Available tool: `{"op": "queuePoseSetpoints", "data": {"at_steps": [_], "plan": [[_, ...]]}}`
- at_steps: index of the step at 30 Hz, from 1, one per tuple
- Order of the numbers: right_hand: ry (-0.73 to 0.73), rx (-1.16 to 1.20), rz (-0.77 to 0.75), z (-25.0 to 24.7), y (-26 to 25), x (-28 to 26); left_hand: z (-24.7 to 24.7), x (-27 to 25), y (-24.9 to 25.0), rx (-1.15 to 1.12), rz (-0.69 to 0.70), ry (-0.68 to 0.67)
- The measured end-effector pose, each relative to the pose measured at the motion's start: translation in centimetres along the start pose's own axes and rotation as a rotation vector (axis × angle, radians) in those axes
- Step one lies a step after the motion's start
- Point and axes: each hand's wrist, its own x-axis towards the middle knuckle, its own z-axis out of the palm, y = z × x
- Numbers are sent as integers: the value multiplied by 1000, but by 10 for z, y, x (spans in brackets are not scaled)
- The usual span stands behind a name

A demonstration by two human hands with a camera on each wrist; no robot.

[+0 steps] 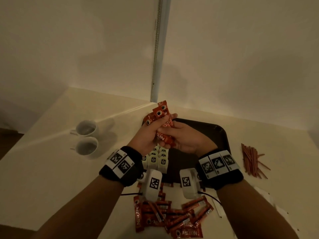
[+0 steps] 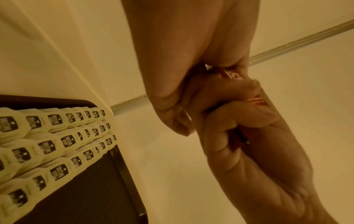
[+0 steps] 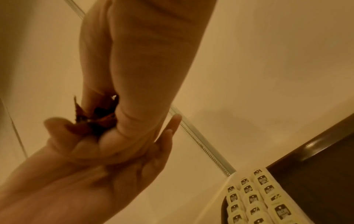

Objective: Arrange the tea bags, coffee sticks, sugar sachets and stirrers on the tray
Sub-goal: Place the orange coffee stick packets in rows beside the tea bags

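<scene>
Above the dark tray [image 1: 219, 133], both hands' grips, left [image 1: 146, 133] and right [image 1: 183, 140], clasp raised coffee sticks [image 1: 164, 121].

Both forearms are reaching forward and angling inward, so the two hands are meeting in front of the person. The left hand [image 1: 146, 135] is curling its fingers [image 1: 170, 116] and thumb round a bunch of red coffee sticks [image 1: 163, 125], holding them upright and fanned. The right hand [image 1: 184, 138] is lying palm up just beside it, fingers curling round the lower end of the same bunch; the two hands are touching. Each wrist is wearing a dark band with black-and-white markers and a white camera box underneath.
</scene>
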Motion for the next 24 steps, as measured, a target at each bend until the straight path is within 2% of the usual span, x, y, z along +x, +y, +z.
{"op": "queuePoseSetpoints", "data": {"at_steps": [4, 6, 9, 11, 12, 15, 17, 20, 24], "plan": [[78, 75, 20, -10, 4, 0, 3, 9, 6, -124, 58, 92], [145, -162, -43, -20, 10, -1, 2, 15, 13, -201, 99, 147], [361, -532, -313, -31, 13, -2, 2, 23, 23, -214, 64, 172], [323, -699, -495, -34, 6, 0, 5, 25, 24, -75, -39, 123], [265, -823, -535, -35, 0, 1, 6, 26, 23, 1, -91, 89], [109, -1223, -494, -32, -15, 9, 14, 27, 15, 97, -166, 3], [53, -1360, -467, -35, -15, 16, 19, 26, 11, 80, -200, 7], [68, -1353, -484, -44, -12, 22, 18, 27, 9, -10, -294, 43], [80, -1254, -484, -50, -7, 25, 14, 28, 11, -113, -393, 16]]}}
